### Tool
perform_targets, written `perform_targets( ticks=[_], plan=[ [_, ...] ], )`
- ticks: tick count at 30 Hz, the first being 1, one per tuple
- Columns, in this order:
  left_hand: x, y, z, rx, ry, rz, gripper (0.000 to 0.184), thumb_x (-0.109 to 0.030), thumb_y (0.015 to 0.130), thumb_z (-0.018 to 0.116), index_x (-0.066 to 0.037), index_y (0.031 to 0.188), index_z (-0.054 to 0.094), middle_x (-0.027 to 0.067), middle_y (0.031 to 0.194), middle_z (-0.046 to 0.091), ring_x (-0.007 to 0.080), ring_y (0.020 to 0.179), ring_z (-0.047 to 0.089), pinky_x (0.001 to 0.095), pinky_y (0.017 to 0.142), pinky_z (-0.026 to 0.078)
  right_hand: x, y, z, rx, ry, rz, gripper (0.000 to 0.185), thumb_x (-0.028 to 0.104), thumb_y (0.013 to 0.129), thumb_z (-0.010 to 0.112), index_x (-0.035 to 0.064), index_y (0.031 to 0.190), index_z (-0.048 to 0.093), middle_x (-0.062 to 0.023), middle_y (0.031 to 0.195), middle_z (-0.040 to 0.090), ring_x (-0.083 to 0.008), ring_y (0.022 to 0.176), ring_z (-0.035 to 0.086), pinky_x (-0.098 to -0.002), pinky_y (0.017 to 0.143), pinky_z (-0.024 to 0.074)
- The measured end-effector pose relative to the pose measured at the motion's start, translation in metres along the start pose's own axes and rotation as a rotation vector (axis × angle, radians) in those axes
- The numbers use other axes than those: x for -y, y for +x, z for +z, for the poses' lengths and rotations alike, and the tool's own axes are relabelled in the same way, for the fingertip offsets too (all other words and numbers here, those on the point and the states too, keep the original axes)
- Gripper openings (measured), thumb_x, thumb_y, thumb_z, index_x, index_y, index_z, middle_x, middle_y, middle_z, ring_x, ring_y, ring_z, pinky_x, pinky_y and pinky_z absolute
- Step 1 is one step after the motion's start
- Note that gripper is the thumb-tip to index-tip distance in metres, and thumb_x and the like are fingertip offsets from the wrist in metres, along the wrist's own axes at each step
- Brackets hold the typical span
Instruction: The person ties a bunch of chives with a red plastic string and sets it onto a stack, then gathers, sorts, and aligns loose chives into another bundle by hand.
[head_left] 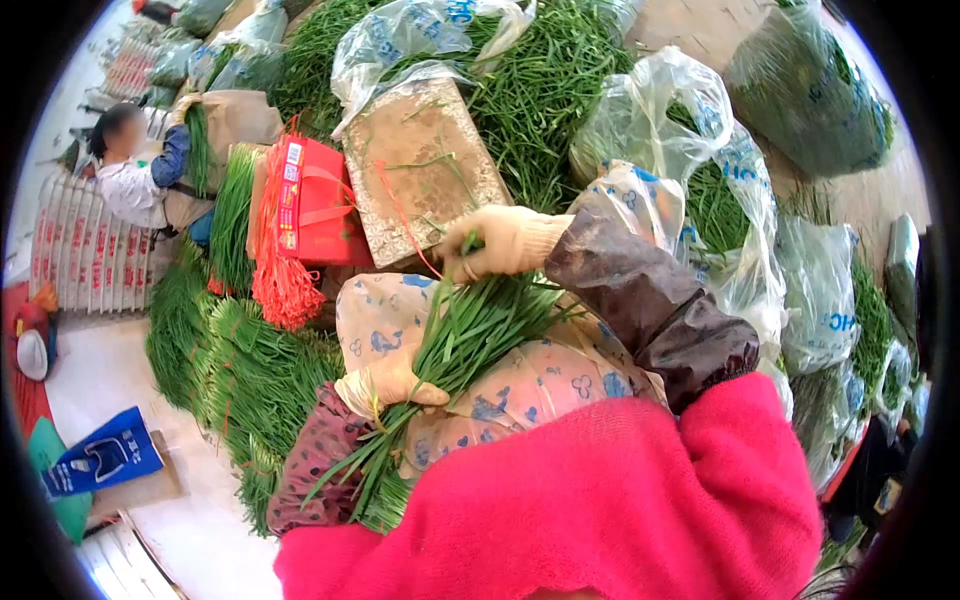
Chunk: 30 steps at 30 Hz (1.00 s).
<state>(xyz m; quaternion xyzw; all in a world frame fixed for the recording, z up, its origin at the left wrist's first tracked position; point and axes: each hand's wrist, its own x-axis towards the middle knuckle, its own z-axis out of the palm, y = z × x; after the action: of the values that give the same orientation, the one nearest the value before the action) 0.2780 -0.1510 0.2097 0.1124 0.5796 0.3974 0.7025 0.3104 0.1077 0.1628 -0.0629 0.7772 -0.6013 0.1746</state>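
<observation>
A loose bunch of garlic chives (480,330) lies slantwise over my patterned apron (550,375). My gloved left hand (390,385) is wrapped round the bunch at its lower left part. At the upper end of the bunch, my gloved right hand (505,242) has its fingers closed, and some green leaf shows between them. A thin red tie strip (395,200) runs from the dirt-covered board (415,165) down to the right hand; whether the fingers grip it I cannot tell.
Left of the board stands a red bag (325,190) with a hank of red ties (285,275) hanging over it. Tied chive bundles (250,380) are stacked at my left. Plastic bags of greens (665,110) stand at right. Another person (140,180) sits at upper left.
</observation>
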Motion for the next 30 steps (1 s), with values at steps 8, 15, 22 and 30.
perform_targets(
  ticks=[8,15,22,30],
  plan=[
    [0.034,0.004,-0.005,-0.157,-0.115,0.067,0.083,0.003,0.069,0.072,-0.011,0.140,0.032,0.0070,0.085,0.060,0.0159,0.060,0.057,0.0279,0.052,0.047,-0.037,0.020,-0.017,-0.822,1.097,0.109,0.017,0.022,0.091,0.059,0.0058,0.096,0.064,-0.0007,0.069,0.060,-0.0103,0.049,0.050,-0.0272,0.042,0.0405],
    [0.039,0.003,0.010,-0.322,-0.132,0.250,0.076,0.004,0.069,0.073,-0.005,0.137,0.041,0.0065,0.098,0.063,0.0131,0.065,0.057,0.0261,0.054,0.047,-0.060,-0.007,-0.094,-1.030,1.623,-0.268,0.021,0.020,0.099,0.041,0.0080,0.090,0.055,0.0051,0.068,0.053,-0.0051,0.049,0.040,-0.0226,0.046,0.0280],
    [0.058,-0.003,0.006,-0.427,-0.200,0.384,0.069,0.004,0.073,0.070,-0.004,0.135,0.040,0.0103,0.093,0.064,0.0146,0.060,0.058,0.0271,0.051,0.048,-0.040,-0.057,-0.087,-0.906,0.781,-0.027,0.035,0.038,0.093,0.057,0.0054,0.106,0.061,0.0022,0.079,0.060,-0.0040,0.051,0.038,-0.0220,0.044,0.0323],
    [0.056,0.003,0.006,-0.639,-0.147,0.488,0.068,0.010,0.072,0.067,-0.003,0.133,0.040,0.0142,0.097,0.064,0.0173,0.059,0.058,0.0278,0.051,0.048,0.013,-0.043,0.022,-0.046,-0.213,0.375,0.062,0.038,0.073,0.069,0.0061,0.124,0.053,-0.0211,0.101,0.065,-0.0336,0.097,0.063,-0.0400,0.084,0.0486]
  ],
)
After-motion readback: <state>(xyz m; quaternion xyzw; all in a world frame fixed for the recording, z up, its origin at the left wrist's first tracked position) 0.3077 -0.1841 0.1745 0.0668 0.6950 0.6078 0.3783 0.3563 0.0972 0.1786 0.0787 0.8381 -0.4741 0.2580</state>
